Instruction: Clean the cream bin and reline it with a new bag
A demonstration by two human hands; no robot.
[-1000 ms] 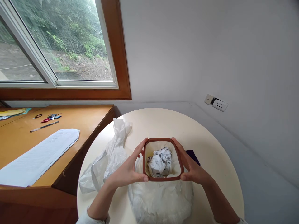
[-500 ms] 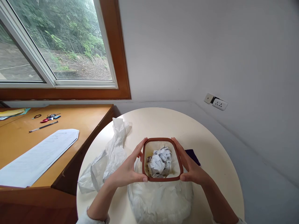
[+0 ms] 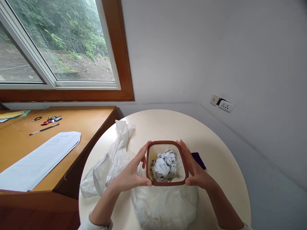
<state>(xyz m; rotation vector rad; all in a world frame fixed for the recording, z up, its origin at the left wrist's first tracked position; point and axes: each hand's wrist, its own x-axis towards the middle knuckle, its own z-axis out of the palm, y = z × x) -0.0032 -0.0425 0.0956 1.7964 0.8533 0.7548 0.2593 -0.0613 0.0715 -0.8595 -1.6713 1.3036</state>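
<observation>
Both hands are on a small bin [image 3: 155, 150], a squarish container with a brown rim [image 3: 168, 183]. My left hand [image 3: 130, 175] grips the rim's left side, thumb at the near corner and fingers at the far one. On the right side my right hand [image 3: 195, 172] grips it the same way. Crumpled white paper [image 3: 165, 164] lies inside. A translucent white plastic bag [image 3: 165, 204] bulges out below the rim toward me; it hides the bin's outer wall. Left of my left hand lies another crumpled plastic bag [image 3: 117, 156].
The round cream table [image 3: 158, 123] carries these things. A dark folded item [image 3: 198, 159] lies beyond my right hand. At left a wooden desk [image 3: 93, 116] holds papers [image 3: 45, 161], a pen [image 3: 44, 129] and keys [image 3: 51, 119]. Wall sockets [image 3: 225, 106] are at right.
My right fingers have shifted very slightly along the rim. The bin, the paper and the bags stay in place; the view has tilted a little.
</observation>
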